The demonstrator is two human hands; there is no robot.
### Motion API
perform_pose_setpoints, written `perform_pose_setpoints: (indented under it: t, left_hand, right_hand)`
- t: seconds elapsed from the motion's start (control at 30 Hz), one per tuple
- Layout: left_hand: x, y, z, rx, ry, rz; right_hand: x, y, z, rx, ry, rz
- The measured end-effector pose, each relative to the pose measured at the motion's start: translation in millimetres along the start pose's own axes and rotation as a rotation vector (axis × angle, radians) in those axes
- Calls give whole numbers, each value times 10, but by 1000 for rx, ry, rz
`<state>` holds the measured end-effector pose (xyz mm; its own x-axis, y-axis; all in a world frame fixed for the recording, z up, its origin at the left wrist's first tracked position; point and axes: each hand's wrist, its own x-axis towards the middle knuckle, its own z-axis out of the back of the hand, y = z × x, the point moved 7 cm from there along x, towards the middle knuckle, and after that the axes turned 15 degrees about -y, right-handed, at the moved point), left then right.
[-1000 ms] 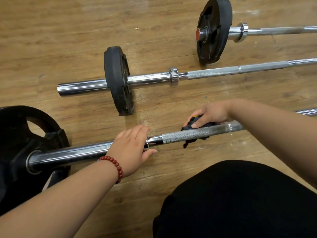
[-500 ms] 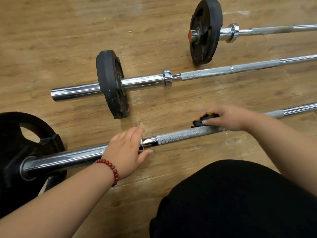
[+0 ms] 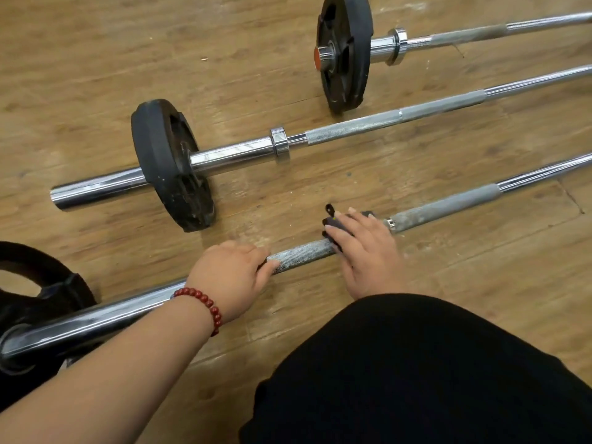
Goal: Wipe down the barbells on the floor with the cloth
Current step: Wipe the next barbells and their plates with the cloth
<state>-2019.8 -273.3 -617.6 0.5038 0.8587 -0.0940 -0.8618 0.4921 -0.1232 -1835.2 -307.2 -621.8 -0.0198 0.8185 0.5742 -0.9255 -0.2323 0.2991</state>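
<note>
From the head view, three bars lie side by side on the wooden floor (image 3: 96, 59), and the work is on the nearest barbell (image 3: 301, 251), the one at the near side of the floor by the person's black-clad knee (image 3: 416, 363).

The left hand (image 3: 230, 280), red beads (image 3: 205, 306) at the wrist, sits on top of that bar where the smooth sleeve meets the knurling. Its fingers are curled over the steel and the thumb is tucked on the near side, so it has hold of the bar.

The right hand (image 3: 365, 251) is just along the shaft, with bare knurling showing between the two hands. Its fingers lie stretched and fairly flat, pinning the dark cloth (image 3: 336, 224) against the bar. I can't tell whether the thumb hooks underneath.

That looks like mid-wipe on the first bar. The middle barbell (image 3: 352, 126) and the far barbell (image 3: 480, 33) lie apart from both hands and, I'd guess, are yet to be wiped.

There are a few ways this could go wrong:
- **Rolling:** the bar could roll if the steadying hand eases off, since it rests on round plates.
- **Snagging:** the cloth looks small and bunched, so rough knurling may catch it and drag it out from under flat fingers.
- **Knuckles:** a fast stroke could run the knuckles into the small collar ring just beyond the cloth.
- **Missed underside:** wiping only the top leaves the underside dirty.
</note>
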Motion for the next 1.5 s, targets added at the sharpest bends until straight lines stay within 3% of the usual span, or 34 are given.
perform_pose_setpoints:
  t: [0.07,0.17,0.27,0.33,0.43,0.5,0.53,0.6,0.67,0.7,0.8,0.9,0.93,1.03,1.07,1.13,1.27,1.33,1.43,1.5]
  left_hand:
    - [7,-25,27,67,18,-45]
    - [43,-64,89,106,9,-91]
    - [170,-184,84,26,-9,-103]
    - [285,-305,33,-38,-14,-112]
    - [374,-384,-95,-108,45,-103]
    - [367,-379,-152,-115,72,-92]
    - [365,-378,-156,-116,70,-93]
    - [365,-391,-142,-128,62,-97]
    - [363,-388,-133,-145,49,-81]
    - [362,-381,-119,-155,41,-66]
    - [349,-364,-66,-198,0,-50]
    - [349,-356,-8,-207,-61,-75]
    - [350,-354,2,-191,-73,-85]
    - [361,-351,8,-159,-70,-102]
    - [373,-348,8,-160,-61,-104]
    - [409,-331,26,-170,-47,-100]
    - [464,-303,62,-144,-36,-72]
    - [478,-290,78,-133,-54,-47]
    - [491,-259,104,-143,-85,-12]
    - [522,-240,105,-136,-80,-6]
  right_hand:
    - [-87,180,-18,76,64,148]
    - [-89,-188,91,-27,66,290]
    - [-38,-527,183,-114,-43,-8]
    - [-101,-322,107,-104,-99,-55]
    - [-148,-44,14,-6,-14,173]
    - [-114,-236,67,-46,44,281]
    - [-71,-411,111,-89,38,258]
    - [6,-765,246,-172,-27,33]
    - [-30,-737,247,-205,-106,-146]
    - [-64,-568,174,-183,-102,-146]
    - [-133,3,0,-33,-23,156]
    - [-124,-220,40,-49,43,298]
    - [-94,-424,101,-70,9,228]
    - [-67,-847,251,-103,-111,-311]
    - [-75,-779,215,-99,-126,-415]
    - [-64,-436,56,-34,-77,-360]
    - [-79,-192,-30,81,40,139]
    - [-30,-522,56,18,-15,25]
    - [-46,-847,152,-33,-147,-402]
    - [-67,-628,42,-14,-127,-337]
